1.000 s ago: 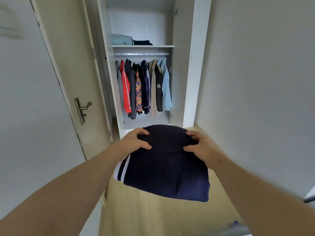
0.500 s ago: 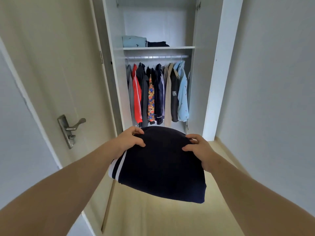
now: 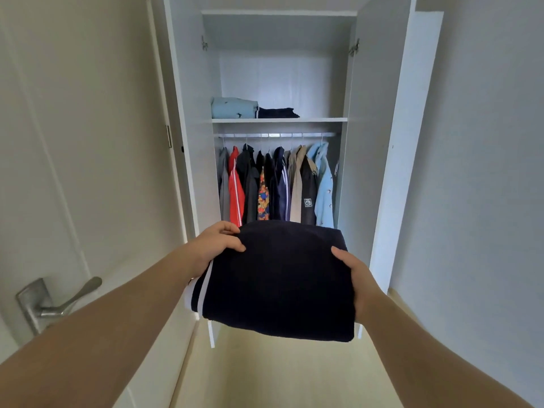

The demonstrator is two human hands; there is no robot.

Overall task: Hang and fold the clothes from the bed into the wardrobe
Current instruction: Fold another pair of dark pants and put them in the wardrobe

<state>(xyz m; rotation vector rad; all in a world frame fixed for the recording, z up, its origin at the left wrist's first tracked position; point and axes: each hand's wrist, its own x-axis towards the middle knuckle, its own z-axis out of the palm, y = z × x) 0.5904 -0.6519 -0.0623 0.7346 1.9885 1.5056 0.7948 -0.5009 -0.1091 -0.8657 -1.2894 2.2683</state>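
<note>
Head: open wardrobe beyond folded garment

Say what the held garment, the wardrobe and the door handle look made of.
The garment: dark navy knit or fleece fabric, matte, with soft folds and white stripes at its edge. The wardrobe: probably painted or laminated board, with smooth flat white panels. The door handle: metal, with a brushed silver sheen.

Single head view, wide-angle. Looks forward, straight into open wardrobe, close. Shelf high in frame, rail just below. Garment fills near centre. Arms enter from near edge. Door near left, wall right.
</note>
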